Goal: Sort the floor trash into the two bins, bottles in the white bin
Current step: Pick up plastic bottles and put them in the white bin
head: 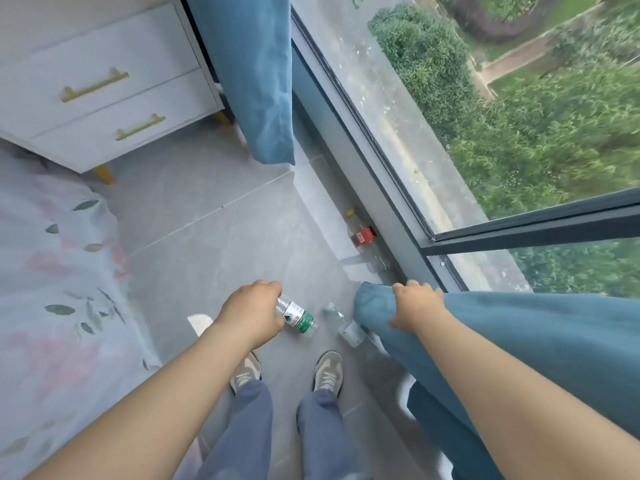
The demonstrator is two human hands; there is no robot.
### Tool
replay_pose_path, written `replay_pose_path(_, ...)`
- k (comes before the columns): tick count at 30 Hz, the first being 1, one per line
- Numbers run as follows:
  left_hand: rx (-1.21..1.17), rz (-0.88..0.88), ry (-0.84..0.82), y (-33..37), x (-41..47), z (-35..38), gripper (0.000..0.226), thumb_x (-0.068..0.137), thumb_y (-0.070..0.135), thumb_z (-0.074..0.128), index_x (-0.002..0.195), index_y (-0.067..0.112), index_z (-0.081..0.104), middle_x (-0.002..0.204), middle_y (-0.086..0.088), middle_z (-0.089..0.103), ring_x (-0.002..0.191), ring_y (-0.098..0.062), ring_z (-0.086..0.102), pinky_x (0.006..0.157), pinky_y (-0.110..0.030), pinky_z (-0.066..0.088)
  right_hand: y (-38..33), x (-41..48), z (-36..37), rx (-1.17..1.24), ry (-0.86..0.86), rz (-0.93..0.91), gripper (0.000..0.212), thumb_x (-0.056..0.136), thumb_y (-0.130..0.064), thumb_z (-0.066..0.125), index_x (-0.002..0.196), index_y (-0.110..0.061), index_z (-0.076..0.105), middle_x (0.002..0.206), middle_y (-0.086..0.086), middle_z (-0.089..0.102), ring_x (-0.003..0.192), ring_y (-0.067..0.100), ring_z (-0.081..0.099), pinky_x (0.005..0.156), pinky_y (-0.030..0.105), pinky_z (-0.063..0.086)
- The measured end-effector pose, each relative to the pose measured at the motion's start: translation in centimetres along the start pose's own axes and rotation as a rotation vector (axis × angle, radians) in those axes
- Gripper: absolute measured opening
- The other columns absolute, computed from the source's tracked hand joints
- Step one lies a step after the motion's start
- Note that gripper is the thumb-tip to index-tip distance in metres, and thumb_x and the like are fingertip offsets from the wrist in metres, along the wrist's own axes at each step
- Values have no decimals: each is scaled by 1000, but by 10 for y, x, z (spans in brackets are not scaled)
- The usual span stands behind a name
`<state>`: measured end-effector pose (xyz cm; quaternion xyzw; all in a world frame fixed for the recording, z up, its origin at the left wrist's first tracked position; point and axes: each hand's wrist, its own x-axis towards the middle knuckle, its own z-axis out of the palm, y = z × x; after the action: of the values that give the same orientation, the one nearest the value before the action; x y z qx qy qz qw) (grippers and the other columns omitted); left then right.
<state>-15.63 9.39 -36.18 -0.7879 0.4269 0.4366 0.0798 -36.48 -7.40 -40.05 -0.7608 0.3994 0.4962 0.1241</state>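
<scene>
The left hand (254,311) grips a green-labelled bottle (298,317); the right hand (415,308) clutches the blue curtain (519,327). 2 more bottles (362,237) look empty, light, best gripped mid-body.

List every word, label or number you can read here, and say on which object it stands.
No text can be read.
Green-and-white label on the bottle in the left hand: print too blurred.
Red label on the bottle by the window: too small.
</scene>
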Motion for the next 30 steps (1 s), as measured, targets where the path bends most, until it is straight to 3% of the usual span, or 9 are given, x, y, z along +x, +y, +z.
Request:
replay_pose_path(12, 47, 10, -70, -16, 147, 122, 35, 85, 29, 58, 117, 14, 52, 114, -7, 57, 104, -28, 55, 84, -33, 46, 1, 136, 121, 37, -222, -21, 64, 84, -43, 57, 139, -20, 35, 136, 7, 41, 126, 31, 45, 105, 46, 36)
replay_pose_path(18, 123, 35, -92, -22, 196, 179, 37, 86, 29, 57, 120, 14, 51, 117, -8, 56, 109, -29, 54, 88, -35, 46, 0, 186, 169, 74, -254, -75, 74, 81, -46, 61, 144, -21, 32, 138, 7, 40, 124, 28, 48, 100, 40, 44)
replay_pose_path(24, 181, 54, -90, -32, 230, 225, 33, 84, 24, 58, 116, 15, 52, 115, -8, 56, 106, -29, 54, 80, -32, 42, -10, 225, 205, 174, -225, -156, 83, 79, -49, 64, 148, -22, 26, 141, 6, 40, 127, 25, 46, 101, 35, 43)
replay_pose_path(30, 260, 80, -81, -45, 259, 264, 45, 78, 29, 64, 117, 17, 46, 116, -5, 50, 112, -27, 48, 97, -39, 42, -32, 253, 249, 210, -166, -178, 86, 71, -53, 70, 142, -20, 33, 135, 6, 44, 119, 29, 50, 96, 37, 46)
